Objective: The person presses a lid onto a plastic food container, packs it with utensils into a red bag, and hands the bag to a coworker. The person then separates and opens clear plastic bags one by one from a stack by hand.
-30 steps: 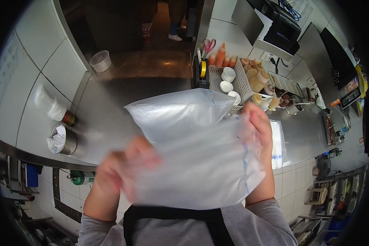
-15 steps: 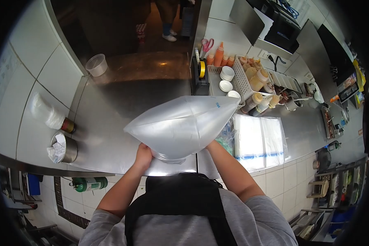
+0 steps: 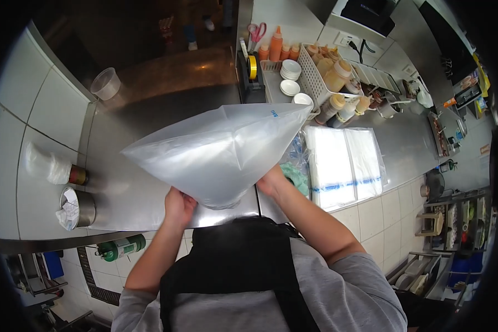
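A large translucent plastic bag (image 3: 218, 146), puffed out with air, spreads in front of my chest over the steel counter (image 3: 116, 182). Small blue print shows near its upper right corner. My left hand (image 3: 179, 207) grips its lower left edge, fingers curled and partly tucked under the film. On the lower right edge, my right hand (image 3: 271, 180) is closed, its fingertips hidden behind the plastic. To the right of that hand lie flat stacks of clear plastic bags (image 3: 340, 157) with a blue stripe, and a crumpled green item (image 3: 295, 178) is beside them.
A white basket of sauce bottles (image 3: 337, 77), small white dishes (image 3: 290, 74) and a tape dispenser (image 3: 252, 69) stand at the back right. On the left are a clear tub (image 3: 105, 84), a steel canister with papers (image 3: 78, 210) and a sleeve of clear plastic (image 3: 45, 164).
The bag has spread wider and its left corner reaches farther left. Both hands remain at its lower edges. My view has shifted, so the counter items appear farther left.
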The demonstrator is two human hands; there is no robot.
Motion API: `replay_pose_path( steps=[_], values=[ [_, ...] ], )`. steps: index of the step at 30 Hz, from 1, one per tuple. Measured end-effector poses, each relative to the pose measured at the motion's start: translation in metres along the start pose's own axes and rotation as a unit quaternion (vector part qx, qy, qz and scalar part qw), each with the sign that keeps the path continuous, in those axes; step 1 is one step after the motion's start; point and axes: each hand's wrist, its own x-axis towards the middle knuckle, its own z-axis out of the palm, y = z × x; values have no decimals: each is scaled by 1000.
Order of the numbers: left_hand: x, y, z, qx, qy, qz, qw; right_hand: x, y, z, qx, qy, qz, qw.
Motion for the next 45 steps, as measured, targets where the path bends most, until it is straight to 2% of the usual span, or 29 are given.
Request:
replay_pose_path(
  steps=[2,4,5,6,7,8,10,14,15,18,20,22,23,26,28,30,31,32,34,35,36,37,38,39,40,42,43,44,45],
  values=[
    [-34,-23,4,-152,62,26,986,-40,21,4,79,15,31,996],
    [-23,-62,-14,-86,26,89,992,-56,46,2,-84,-28,16,996],
    [-16,-80,-23,-20,-14,156,988,-58,47,3,-236,-23,-87,967],
    [-10,-89,-28,-18,-10,150,989,-41,57,-16,-235,-19,-81,968],
    [-2,-93,-32,-20,0,159,987,-9,75,-50,-443,-35,-240,863],
    [3,-93,-35,-23,10,170,985,10,81,-72,-617,-50,-378,688],
    [-1,-86,-35,-21,-23,153,988,-43,29,-50,-603,-67,-345,717],
    [-2,-89,-30,-35,-14,182,983,-104,-13,-71,-744,194,-406,494],
    [0,-92,-33,-32,-15,187,982,-103,-9,-95,-778,204,-394,446],
    [4,-96,-32,-35,-30,208,977,-92,-3,-115,-801,160,-376,438],
    [3,-96,-29,-41,-29,213,976,-98,-17,-96,-792,164,-372,455],
    [-4,-91,-22,-50,-31,222,973,-111,-37,-81,-721,131,-398,553],
    [-15,-87,-20,-16,-26,200,979,-112,-44,-85,-719,130,-401,552],
    [-31,-103,-40,87,-3,174,981,-118,-70,-137,-552,197,-479,653],
    [-42,-115,-44,156,16,170,973,-118,-72,-172,-651,241,-458,555],
    [-55,-120,-35,342,-62,99,933,-117,-60,-198,-702,151,-450,531],
    [-58,-119,-23,364,-140,125,912,-111,-63,-209,-715,109,-446,527],
    [-62,-116,-12,365,-136,127,912,-103,-64,-218,-714,106,-448,528],
    [-80,-92,30,424,-252,146,858,-87,-65,-233,-525,144,-465,698],
    [-87,-79,47,457,-272,133,836,-95,-79,-221,-387,135,-376,831],
    [-94,-68,66,481,-306,191,799,-117,-100,-191,-305,135,-259,906],
    [-101,-59,86,502,-337,248,757,-129,-112,-175,-286,6,-256,923],
    [-109,-51,109,507,-342,378,695,-140,-122,-161,-263,-122,-246,925],
    [-115,-44,131,501,-340,501,619,-154,-127,-140,-300,-179,-166,922],
    [-123,-39,154,501,-338,500,620,-169,-127,-115,-334,-233,-85,909],
    [-133,-31,184,471,-329,621,533,-195,-115,-70,-364,-287,-23,886],
    [-132,-29,183,470,-328,623,533,-197,-110,-72,-396,-299,-64,866],
    [-131,-26,180,514,-354,511,591,-201,-112,-71,-398,-301,-65,864],
    [-129,-22,177,550,-373,389,638,-206,-117,-69,-325,-235,-75,913]
  ],
)
